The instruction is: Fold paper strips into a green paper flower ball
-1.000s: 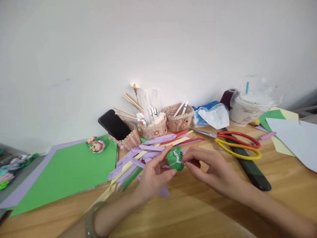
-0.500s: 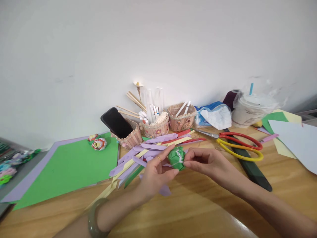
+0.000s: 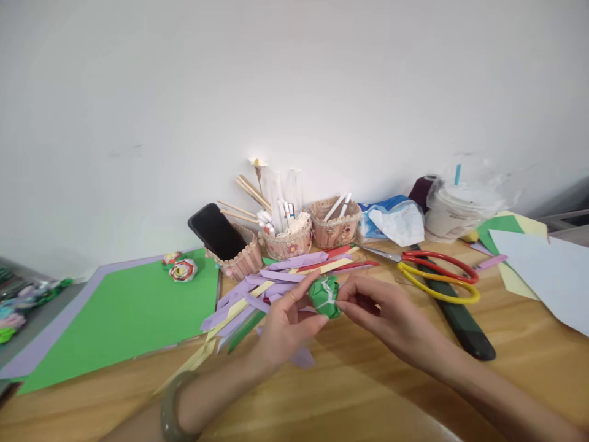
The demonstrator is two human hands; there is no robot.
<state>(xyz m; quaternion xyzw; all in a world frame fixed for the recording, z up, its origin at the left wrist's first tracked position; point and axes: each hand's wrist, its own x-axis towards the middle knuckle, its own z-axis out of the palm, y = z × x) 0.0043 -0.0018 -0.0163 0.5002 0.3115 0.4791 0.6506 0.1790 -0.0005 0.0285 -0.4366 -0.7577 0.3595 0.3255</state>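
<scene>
A small green folded paper ball (image 3: 324, 296) with a white strip across it is held above the table between both hands. My left hand (image 3: 289, 322) grips it from the left, thumb below and fingers above. On its right edge, my right hand (image 3: 375, 302) pinches with thumb and forefinger at the end of the white strip. Beneath and behind the hands lies a pile of purple, yellow, red and green paper strips (image 3: 251, 301). Scissors (image 3: 437, 276) with red and yellow handles rest to the right of the pile.
Behind the strips stand a basket with a phone (image 3: 218, 230), a basket of pens (image 3: 288, 242) and another basket (image 3: 335, 227). A tissue pack (image 3: 391, 218), a lidded cup (image 3: 460, 212) and paper sheets (image 3: 543, 258) are at right. Green paper (image 3: 124, 313) lies left.
The view has shifted slightly. Both hands still hold the green paper ball, which looks slightly turned, with its white strip at a different angle.
</scene>
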